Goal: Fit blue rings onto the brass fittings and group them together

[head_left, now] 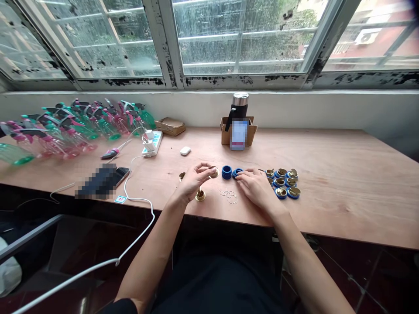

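Observation:
My left hand is curled, its fingertips pinching a small brass fitting just above the wooden table. Under that hand another brass fitting stands on the table, and a third lies to its left. My right hand rests palm down, fingertips pressed on a blue ring. A second blue ring stands between the hands. Thin wire rings lie in front of them. To the right sits a cluster of several blue caps with brass parts.
Pink and green spray bottles lie along the far left. A power strip feeds a white cable running over the table's front edge. A phone, white earbud case, cardboard boxes and a flask stand beyond.

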Tool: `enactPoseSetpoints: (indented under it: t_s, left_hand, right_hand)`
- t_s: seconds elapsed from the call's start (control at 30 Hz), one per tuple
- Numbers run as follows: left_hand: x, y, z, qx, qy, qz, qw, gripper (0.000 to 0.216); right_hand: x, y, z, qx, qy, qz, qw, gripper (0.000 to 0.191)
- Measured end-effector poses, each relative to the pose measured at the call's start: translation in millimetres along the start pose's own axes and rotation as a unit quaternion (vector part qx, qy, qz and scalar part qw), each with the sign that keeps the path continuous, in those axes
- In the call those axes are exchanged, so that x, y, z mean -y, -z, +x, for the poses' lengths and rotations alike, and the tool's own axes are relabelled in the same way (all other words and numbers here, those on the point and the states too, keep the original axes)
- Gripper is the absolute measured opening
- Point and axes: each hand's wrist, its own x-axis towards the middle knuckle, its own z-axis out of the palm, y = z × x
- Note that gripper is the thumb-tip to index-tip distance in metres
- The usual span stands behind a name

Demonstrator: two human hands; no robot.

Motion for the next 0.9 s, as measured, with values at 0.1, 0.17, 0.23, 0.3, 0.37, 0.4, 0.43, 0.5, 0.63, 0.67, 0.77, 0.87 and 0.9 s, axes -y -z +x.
enactPoseSetpoints:
  t_s: [0.1,0.17,0.23,0.3,0.37,0.4,0.43,0.5,0.63,0.67,0.77,0.87,0.9]
  left_hand:
    - [0.2,-2.5,-1.1,0.012,0.011,-0.010,1.000,0.048]
    - [1.0,-4.6,-1.8,0.020,0.008,-0.008,1.000,0.049]
    - [3.3,-6.9,-2.3,0.020,0.001,0.004,1.000,0.048]
    - [6.6,-9.5,-2.9,0.008,-0.011,0.014,1.000,0.047]
    - [9.3,-12.3,-4.0,0.004,-0.016,0.017,1.000,0.045]
    - [10.0,-13.8,-4.8,0.010,-0.015,0.019,1.000,0.044]
    - [10.1,-15.1,-5.8,0.021,-0.013,0.021,0.999,0.042]
    - [8.8,-17.8,-8.2,0.045,-0.013,0.031,0.998,0.040]
    - [3.2,-22.6,-12.6,0.088,-0.018,0.033,0.995,0.040]
    - [2.1,-23.7,-13.3,0.095,-0.019,0.025,0.995,0.041]
    - [0.0,-26.6,-14.9,0.109,-0.018,-0.003,0.994,0.046]
    - [-1.6,-28.4,-17.8,0.118,-0.010,-0.013,0.993,0.047]
    - [-2.3,-28.8,-19.4,0.118,-0.006,-0.013,0.993,0.046]
  right_hand:
    - [-5.6,-2.5,2.6,-0.045,0.010,0.055,0.997,0.027]
    - [-4.3,-0.6,4.4,-0.089,0.013,0.116,0.989,0.027]
    - [2.6,4.2,5.7,-0.131,0.007,0.196,0.972,0.026]
    - [13.8,10.4,6.2,-0.154,-0.002,0.277,0.949,0.021]
    - [26.6,15.6,5.7,-0.159,-0.001,0.340,0.927,0.014]
    - [32.6,17.5,5.3,-0.161,-0.001,0.361,0.918,0.011]
    - [37.7,18.8,4.8,-0.159,-0.001,0.379,0.912,0.009]
    - [45.0,20.0,3.9,-0.148,-0.006,0.407,0.901,0.018]
    - [47.3,21.1,3.4,-0.139,-0.005,0.414,0.899,0.043]
    - [46.3,21.6,3.6,-0.138,-0.002,0.408,0.903,0.042]
    - [43.5,22.9,4.4,-0.120,0.004,0.391,0.913,0.037]
    - [43.1,22.0,5.0,-0.107,0.004,0.390,0.915,0.036]
    - [43.5,21.3,5.2,-0.105,0.006,0.393,0.914,0.036]
